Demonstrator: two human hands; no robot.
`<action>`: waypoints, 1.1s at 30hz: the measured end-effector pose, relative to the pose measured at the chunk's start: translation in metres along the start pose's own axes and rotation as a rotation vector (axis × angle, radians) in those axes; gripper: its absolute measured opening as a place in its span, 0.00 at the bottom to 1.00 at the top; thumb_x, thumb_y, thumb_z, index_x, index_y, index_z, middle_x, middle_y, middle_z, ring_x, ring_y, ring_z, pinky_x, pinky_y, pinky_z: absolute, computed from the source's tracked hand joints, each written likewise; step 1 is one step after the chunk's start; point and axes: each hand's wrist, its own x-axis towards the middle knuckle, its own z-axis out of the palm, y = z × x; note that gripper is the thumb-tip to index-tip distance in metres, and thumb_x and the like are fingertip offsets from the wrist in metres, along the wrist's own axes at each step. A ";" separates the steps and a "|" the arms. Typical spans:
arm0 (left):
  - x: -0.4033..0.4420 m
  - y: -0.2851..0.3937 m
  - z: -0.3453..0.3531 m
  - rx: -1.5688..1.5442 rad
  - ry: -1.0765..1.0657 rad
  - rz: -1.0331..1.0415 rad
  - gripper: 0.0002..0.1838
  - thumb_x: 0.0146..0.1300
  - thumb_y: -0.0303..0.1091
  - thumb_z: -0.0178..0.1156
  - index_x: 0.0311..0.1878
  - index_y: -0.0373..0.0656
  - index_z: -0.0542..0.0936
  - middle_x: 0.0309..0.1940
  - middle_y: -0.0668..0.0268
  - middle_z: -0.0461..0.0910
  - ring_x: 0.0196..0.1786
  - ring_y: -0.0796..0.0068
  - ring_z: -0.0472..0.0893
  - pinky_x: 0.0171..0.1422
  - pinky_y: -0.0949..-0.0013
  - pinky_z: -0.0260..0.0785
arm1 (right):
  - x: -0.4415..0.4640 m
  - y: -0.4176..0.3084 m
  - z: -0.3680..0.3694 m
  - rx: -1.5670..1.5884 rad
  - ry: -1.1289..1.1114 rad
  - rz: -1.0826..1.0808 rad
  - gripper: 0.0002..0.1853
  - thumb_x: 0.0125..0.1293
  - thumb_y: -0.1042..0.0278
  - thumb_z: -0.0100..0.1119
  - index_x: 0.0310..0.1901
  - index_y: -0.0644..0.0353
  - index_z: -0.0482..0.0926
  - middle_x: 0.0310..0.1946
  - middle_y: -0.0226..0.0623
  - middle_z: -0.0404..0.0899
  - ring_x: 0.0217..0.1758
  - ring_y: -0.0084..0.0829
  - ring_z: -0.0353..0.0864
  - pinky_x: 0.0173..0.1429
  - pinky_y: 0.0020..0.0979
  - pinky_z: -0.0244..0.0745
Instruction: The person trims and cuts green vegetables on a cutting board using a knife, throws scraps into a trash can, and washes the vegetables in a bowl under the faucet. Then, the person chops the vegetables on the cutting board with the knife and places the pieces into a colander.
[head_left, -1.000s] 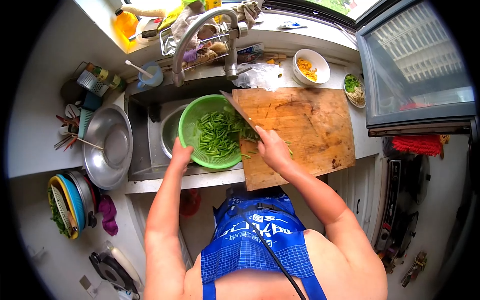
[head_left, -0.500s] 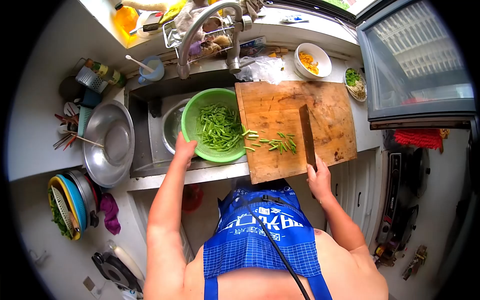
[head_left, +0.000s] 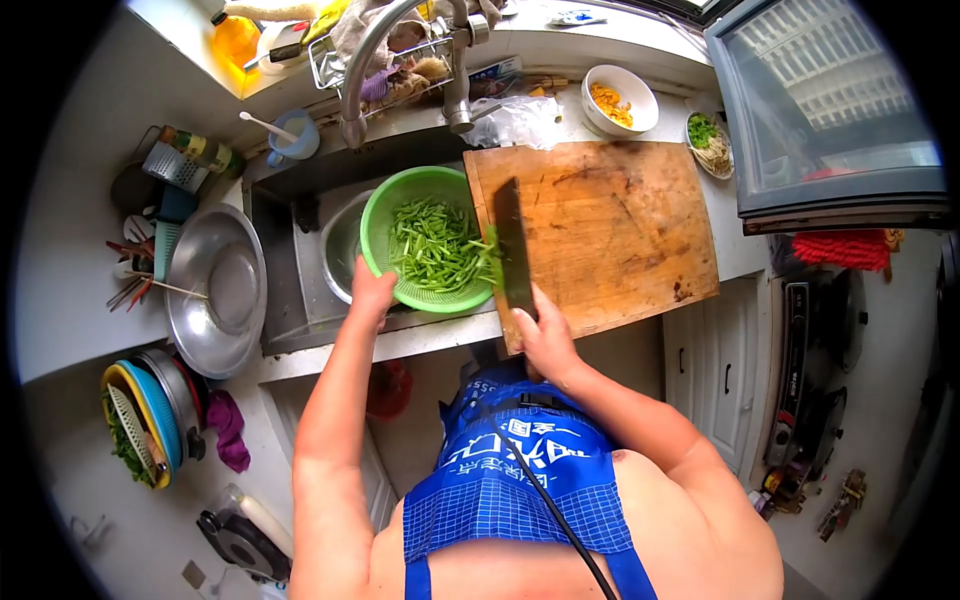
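My left hand (head_left: 375,292) grips the near-left rim of a green plastic colander (head_left: 374,225) over the sink. Inside lie many cut green vegetable stems (head_left: 430,245). In my right hand (head_left: 545,333) is a cleaver (head_left: 513,245), its wide blade standing near the left edge of a wooden cutting board (head_left: 620,230). Some green pieces sit between the blade and the colander's right rim, at the board's edge. The colander's right side touches or nearly touches the board.
A steel basin (head_left: 218,285) stands left of the sink (head_left: 290,325), under the faucet (head_left: 365,70). Behind the board are a plastic bag (head_left: 520,122), a white bowl with yellow food (head_left: 640,108) and a small plate of greens (head_left: 712,145). An open window (head_left: 830,110) juts in at right.
My right hand has swept the cleaver leftward across the board. The cut stems that lay on the board are now pushed to its left edge and into the colander.
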 end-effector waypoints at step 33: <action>-0.041 0.021 -0.084 0.097 0.411 0.195 0.25 0.48 0.27 0.57 0.54 0.41 0.73 0.45 0.55 0.80 0.49 0.56 0.79 0.54 0.60 0.69 | 0.002 -0.013 -0.057 -0.226 -0.119 -0.226 0.26 0.66 0.75 0.52 0.66 0.57 0.64 0.24 0.23 0.71 0.20 0.14 0.66 0.24 0.18 0.69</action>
